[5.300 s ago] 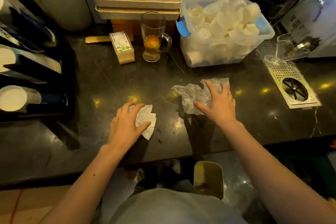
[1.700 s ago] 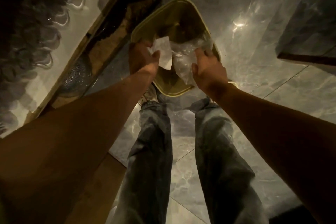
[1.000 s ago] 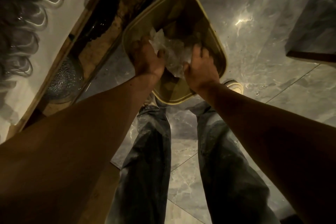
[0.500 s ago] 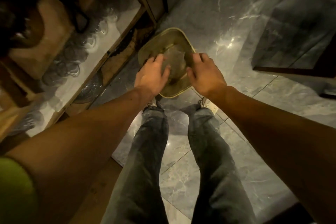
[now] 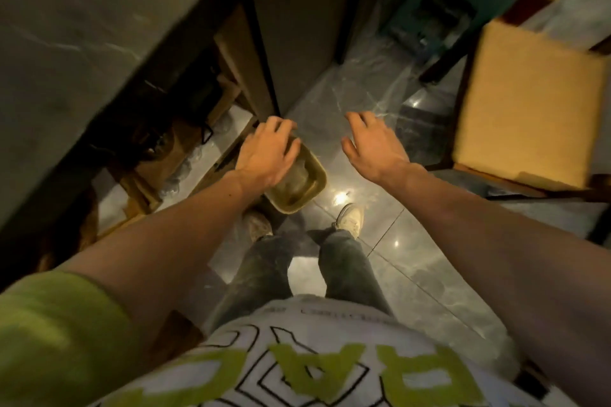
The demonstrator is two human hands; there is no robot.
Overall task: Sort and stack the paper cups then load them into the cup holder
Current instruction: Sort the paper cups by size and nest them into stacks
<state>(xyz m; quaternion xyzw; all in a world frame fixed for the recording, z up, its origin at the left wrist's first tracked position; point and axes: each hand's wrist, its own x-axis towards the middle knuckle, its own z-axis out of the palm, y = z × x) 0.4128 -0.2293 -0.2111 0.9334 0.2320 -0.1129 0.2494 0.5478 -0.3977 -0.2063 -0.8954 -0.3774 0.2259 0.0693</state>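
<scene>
While fingers (image 5: 284,129) spread, bin (image 5: 315,188) lies below

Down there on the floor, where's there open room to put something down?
Bare tile lies between the bin and the wooden chair, under the right hand. It is crowded left of the bin, by the shelves, and near the shoes.

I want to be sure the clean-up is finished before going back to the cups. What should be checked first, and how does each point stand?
1. Left hand empty: ok, fingers spread, nothing held.
2. Right hand empty: ok, open.
3. Waste inside the bin: ok, crumpled plastic lies in it.
4. Floor around the bin free of scraps: ok, none seen.
5. Cups and holder ready: cannot tell, out of view.
</scene>
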